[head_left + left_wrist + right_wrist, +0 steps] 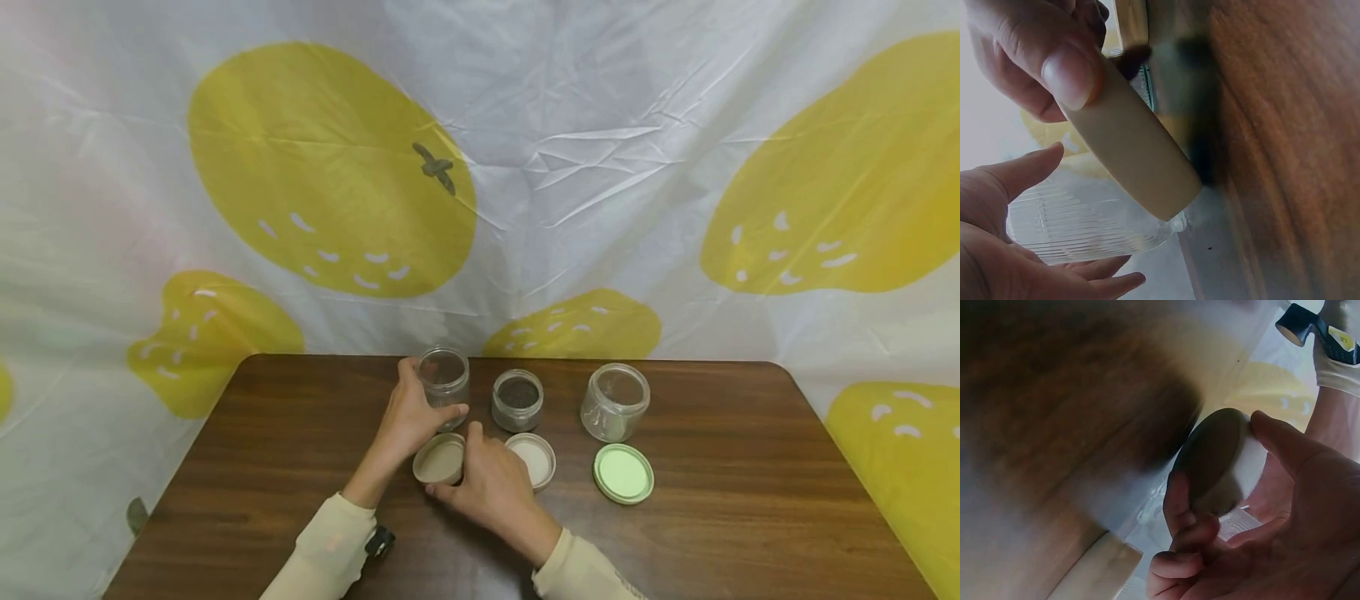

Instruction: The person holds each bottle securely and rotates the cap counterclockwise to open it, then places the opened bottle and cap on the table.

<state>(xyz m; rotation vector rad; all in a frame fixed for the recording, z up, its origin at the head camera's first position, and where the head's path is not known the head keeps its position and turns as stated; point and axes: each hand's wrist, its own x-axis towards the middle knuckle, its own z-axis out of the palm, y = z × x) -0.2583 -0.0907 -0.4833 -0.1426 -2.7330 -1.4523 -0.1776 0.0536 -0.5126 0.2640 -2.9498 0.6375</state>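
Toward the back of the table stands a tall clear jar (444,382), its top uncovered. My left hand (408,412) reaches round it from the left, thumb across the front and fingers on the far side; their exact contact is hard to make out through the clear wall. In front of that jar, my right hand (495,483) pinches a beige lid (438,460) between thumb and fingers. The left wrist view shows the lid (1138,147) tilted, its lower edge close to the tabletop. From the right wrist view, the lid's hollow inside (1213,453) is visible.
A small open jar with dark contents (517,400) stands right of the tall one, a white-lined lid (538,461) before it. Farther right is a wide clear jar (615,404), with a green lid (624,473) in front. A fruit-patterned cloth (585,208) hangs behind the wooden table (750,500).
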